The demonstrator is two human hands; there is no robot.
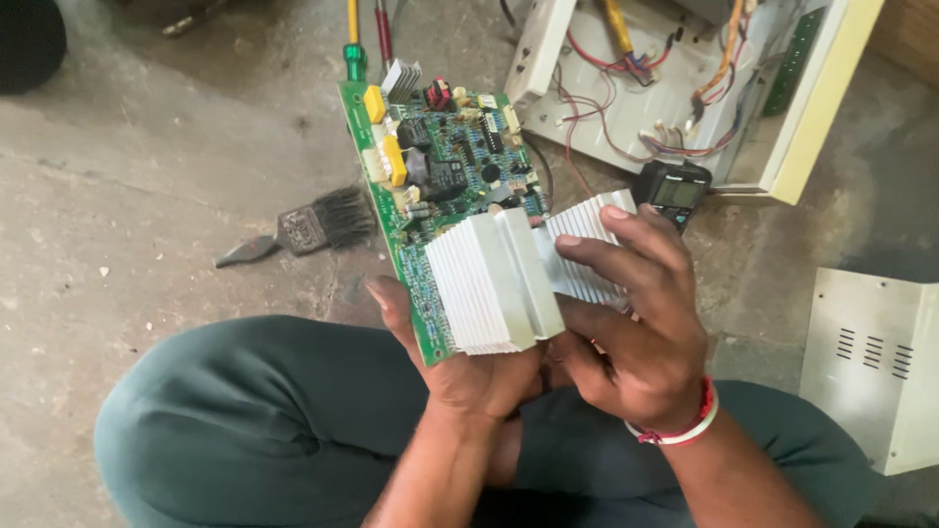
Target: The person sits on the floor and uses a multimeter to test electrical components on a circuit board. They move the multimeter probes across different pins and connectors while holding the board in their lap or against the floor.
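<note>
A green circuit board (445,166) with yellow parts, black components and a large white finned heat sink (494,284) is held up over my lap. My left hand (460,367) grips the board from below, thumb along its left edge. Fingers of my right hand (636,313) rest on the right half of the heat sink (587,249). That wrist wears a red and white band (690,425).
An open cream metal case (812,117) with loose wires lies at the top right. A black handheld meter (675,191) sits beside it. A brush (313,227) lies on the concrete floor at left. Screwdrivers (354,54) are at the top, and a cream vented cover (875,367) at right.
</note>
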